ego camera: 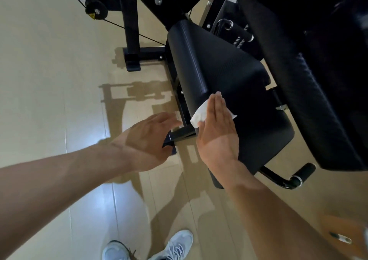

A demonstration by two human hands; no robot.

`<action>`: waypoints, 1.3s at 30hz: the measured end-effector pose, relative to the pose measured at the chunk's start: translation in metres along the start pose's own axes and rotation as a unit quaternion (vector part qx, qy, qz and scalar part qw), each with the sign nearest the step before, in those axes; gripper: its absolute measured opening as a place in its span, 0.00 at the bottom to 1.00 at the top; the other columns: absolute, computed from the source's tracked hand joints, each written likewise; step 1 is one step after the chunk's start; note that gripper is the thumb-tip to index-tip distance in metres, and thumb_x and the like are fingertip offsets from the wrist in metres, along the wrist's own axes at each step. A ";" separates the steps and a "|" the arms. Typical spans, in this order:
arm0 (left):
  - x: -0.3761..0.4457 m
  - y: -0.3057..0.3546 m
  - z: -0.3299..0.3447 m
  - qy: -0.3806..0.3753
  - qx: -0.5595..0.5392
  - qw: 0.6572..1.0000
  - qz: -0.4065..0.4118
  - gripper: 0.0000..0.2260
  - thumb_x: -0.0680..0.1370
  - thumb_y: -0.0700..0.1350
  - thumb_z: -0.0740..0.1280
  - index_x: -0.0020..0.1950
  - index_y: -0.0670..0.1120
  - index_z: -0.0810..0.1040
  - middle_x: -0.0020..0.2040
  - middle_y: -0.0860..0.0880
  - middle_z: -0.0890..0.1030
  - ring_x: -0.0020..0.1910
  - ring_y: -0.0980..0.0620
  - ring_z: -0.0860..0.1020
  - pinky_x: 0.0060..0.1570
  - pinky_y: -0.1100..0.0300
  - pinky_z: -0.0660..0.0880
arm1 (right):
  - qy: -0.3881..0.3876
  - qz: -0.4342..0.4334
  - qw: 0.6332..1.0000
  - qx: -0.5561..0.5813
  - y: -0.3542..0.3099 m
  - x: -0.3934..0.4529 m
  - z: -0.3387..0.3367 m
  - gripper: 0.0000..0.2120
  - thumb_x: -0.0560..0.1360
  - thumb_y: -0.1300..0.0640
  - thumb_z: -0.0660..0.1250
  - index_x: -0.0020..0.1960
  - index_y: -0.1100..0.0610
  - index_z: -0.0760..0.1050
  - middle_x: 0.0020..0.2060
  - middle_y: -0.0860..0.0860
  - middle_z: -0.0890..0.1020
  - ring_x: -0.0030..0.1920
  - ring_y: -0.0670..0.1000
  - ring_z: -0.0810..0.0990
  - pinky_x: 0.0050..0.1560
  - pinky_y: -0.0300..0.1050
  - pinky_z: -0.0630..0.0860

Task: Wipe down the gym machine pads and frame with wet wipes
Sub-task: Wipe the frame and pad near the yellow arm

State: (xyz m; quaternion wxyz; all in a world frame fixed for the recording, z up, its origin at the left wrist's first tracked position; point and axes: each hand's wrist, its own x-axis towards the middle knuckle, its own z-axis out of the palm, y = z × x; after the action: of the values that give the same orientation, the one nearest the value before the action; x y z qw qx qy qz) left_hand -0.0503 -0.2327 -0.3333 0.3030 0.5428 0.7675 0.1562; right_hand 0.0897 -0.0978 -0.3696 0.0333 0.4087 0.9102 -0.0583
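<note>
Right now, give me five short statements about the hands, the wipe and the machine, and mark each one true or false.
1. The right hand presses a white wet wipe flat against the black seat pad. True.
2. The left hand holds a second wipe. False: it holds nothing and hovers with loose fingers over the black frame bar.
3. The wipe lies at the left edge of the seat pad. True.
4. The person stands barefoot. False: white sneakers show at the bottom of the view.
5. The black handle grip is being gripped. False: neither hand touches it.
</note>
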 end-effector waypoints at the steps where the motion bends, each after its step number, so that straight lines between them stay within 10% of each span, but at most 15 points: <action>1: -0.001 0.001 0.000 -0.005 -0.002 1.000 -0.001 0.29 0.80 0.49 0.66 0.79 0.56 0.60 0.81 0.58 0.56 0.79 0.57 0.57 0.72 0.65 0.56 | 0.001 0.008 1.000 0.004 0.003 -0.015 -0.002 0.36 0.83 0.54 0.55 0.83 0.60 0.38 0.83 0.55 0.42 0.83 0.52 0.43 0.82 0.50 0.49; 6: 0.002 0.002 0.000 0.004 -0.008 1.000 0.005 0.29 0.79 0.48 0.67 0.79 0.56 0.60 0.81 0.57 0.57 0.78 0.56 0.58 0.72 0.65 0.56 | -0.040 0.054 0.994 0.085 0.010 -0.030 -0.014 0.37 0.83 0.36 0.48 0.83 0.55 0.43 0.83 0.50 0.47 0.82 0.48 0.45 0.82 0.48 0.50; 10: 0.002 0.001 0.002 0.001 0.001 1.000 0.011 0.29 0.80 0.49 0.66 0.79 0.57 0.59 0.79 0.60 0.58 0.76 0.59 0.59 0.65 0.72 0.53 | -0.001 0.103 0.975 0.198 -0.001 0.045 -0.015 0.28 0.86 0.46 0.52 0.81 0.58 0.57 0.82 0.53 0.59 0.82 0.53 0.55 0.79 0.50 0.56; 17: 0.000 -0.001 0.006 -0.007 0.004 1.000 0.012 0.29 0.80 0.50 0.66 0.79 0.56 0.60 0.79 0.59 0.59 0.77 0.58 0.58 0.65 0.72 0.50 | -0.031 0.064 0.996 0.058 0.010 -0.019 -0.009 0.30 0.86 0.48 0.45 0.82 0.57 0.36 0.83 0.53 0.44 0.83 0.51 0.44 0.82 0.49 0.49; 23: -0.002 0.006 0.007 -0.019 -0.008 1.000 0.020 0.29 0.81 0.51 0.65 0.79 0.58 0.58 0.80 0.60 0.55 0.79 0.60 0.53 0.69 0.69 0.50 | 0.014 0.196 0.973 0.123 0.019 -0.096 0.003 0.36 0.84 0.46 0.56 0.83 0.59 0.43 0.83 0.54 0.52 0.82 0.52 0.54 0.81 0.49 0.56; 33: -0.007 0.012 0.011 -0.034 -0.013 0.999 0.029 0.28 0.80 0.50 0.65 0.79 0.58 0.60 0.80 0.60 0.57 0.77 0.59 0.58 0.65 0.71 0.53 | -0.013 -0.052 0.991 -0.121 0.023 -0.058 0.010 0.34 0.86 0.52 0.53 0.82 0.62 0.36 0.82 0.58 0.38 0.82 0.57 0.39 0.82 0.54 0.47; 39: -0.007 0.019 0.006 -0.037 -0.022 0.998 0.048 0.28 0.80 0.49 0.66 0.79 0.56 0.60 0.80 0.59 0.57 0.78 0.58 0.56 0.68 0.68 0.55 | 0.010 0.041 0.998 -0.050 0.049 -0.140 0.015 0.30 0.86 0.51 0.55 0.82 0.64 0.50 0.82 0.60 0.54 0.82 0.56 0.53 0.78 0.54 0.63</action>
State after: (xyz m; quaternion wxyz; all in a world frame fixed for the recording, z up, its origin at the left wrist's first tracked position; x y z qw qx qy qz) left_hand -0.0308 -0.2328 -0.3247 0.3349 0.5774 0.7256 0.1674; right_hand 0.2194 -0.1717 -0.3727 0.0471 0.4436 0.8950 -0.0073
